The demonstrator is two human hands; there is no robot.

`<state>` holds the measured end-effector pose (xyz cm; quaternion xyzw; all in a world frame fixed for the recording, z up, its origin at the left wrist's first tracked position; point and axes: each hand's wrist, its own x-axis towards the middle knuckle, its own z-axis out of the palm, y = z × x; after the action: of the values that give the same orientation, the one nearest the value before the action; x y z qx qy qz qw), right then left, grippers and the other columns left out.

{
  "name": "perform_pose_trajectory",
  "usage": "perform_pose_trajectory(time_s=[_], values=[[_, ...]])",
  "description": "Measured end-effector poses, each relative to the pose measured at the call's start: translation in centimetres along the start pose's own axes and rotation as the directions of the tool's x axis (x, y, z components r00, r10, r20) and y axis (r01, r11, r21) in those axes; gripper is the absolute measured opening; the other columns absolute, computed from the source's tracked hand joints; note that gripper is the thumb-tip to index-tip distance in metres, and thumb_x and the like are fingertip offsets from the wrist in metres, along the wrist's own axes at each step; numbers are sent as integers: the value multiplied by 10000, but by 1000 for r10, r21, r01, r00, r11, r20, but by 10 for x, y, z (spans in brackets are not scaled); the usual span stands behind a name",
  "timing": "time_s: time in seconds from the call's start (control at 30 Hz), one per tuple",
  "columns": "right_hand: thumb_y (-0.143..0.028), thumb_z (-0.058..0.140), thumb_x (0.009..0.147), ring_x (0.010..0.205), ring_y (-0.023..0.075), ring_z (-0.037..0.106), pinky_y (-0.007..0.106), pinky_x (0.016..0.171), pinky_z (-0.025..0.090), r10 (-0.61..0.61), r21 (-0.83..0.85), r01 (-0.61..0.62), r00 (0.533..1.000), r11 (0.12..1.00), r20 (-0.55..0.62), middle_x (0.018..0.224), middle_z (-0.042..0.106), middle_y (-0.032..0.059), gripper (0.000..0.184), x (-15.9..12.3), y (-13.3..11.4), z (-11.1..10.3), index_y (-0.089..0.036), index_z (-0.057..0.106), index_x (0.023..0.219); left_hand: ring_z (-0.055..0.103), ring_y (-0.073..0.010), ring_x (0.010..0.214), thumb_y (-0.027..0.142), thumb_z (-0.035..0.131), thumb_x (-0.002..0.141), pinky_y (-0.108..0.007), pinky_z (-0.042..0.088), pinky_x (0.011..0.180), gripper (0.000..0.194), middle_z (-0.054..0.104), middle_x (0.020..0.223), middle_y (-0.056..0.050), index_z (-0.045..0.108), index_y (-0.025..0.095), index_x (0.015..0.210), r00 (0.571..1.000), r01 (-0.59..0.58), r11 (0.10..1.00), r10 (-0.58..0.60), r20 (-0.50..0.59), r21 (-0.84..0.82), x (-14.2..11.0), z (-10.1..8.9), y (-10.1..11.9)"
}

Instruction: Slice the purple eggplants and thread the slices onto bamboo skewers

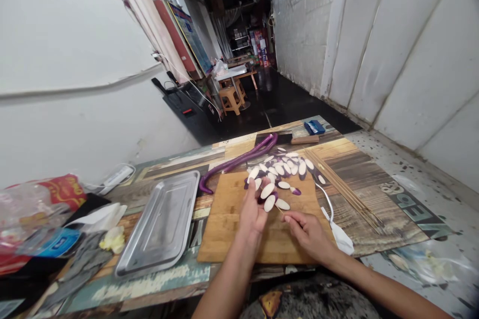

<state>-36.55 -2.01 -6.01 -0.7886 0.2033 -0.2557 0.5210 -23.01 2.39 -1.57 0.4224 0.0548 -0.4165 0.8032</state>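
My left hand rests on the wooden cutting board, its fingers closed on a few eggplant slices. My right hand lies just right of it, pinching a thin bamboo skewer whose tip points at those slices. A heap of cut eggplant slices, white with purple edges, lies at the board's far end. Two long whole purple eggplants lie beyond the board to the left.
A steel tray sits left of the board. A bundle of bamboo skewers lies to the right, with a white-handled knife beside the board. Bags and wrappers crowd the far left. A blue box sits at the table's far edge.
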Motion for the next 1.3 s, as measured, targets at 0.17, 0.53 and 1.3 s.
perform_pose_trajectory(time_s=[0.17, 0.53, 1.3], values=[[-308, 383, 886, 723, 173, 602, 246, 634, 445, -11, 14, 11, 1000, 1000, 16, 779, 671, 42, 296, -1, 1, 0, -166, 639, 841, 633, -123, 652, 218, 559, 835, -242, 555, 619, 133, 662, 850, -74, 627, 107, 866, 998, -52, 996, 53, -17, 75, 5, -1, 2], [-302, 398, 890, 678, 155, 599, 236, 635, 444, -12, 24, 11, 999, 1000, 35, 736, 660, 23, 295, -1, -1, -3, -165, 654, 839, 638, -166, 718, 395, 493, 865, -316, 567, 652, 273, 665, 832, -60, 613, 150, 891, 998, -12, 1000, 12, -56, 3, 12, -3, 16], [-478, 489, 830, 438, 81, 351, 206, 388, 255, 269, 164, -225, 900, 960, -343, 523, 413, -40, 389, -26, 13, -99, -131, 628, 935, 377, -280, 1059, 153, 567, 758, -415, 286, 904, 159, 537, 1061, -92, 680, 228, 840, 736, -577, -522, 1, 677, 628, 33, 17, -3]])
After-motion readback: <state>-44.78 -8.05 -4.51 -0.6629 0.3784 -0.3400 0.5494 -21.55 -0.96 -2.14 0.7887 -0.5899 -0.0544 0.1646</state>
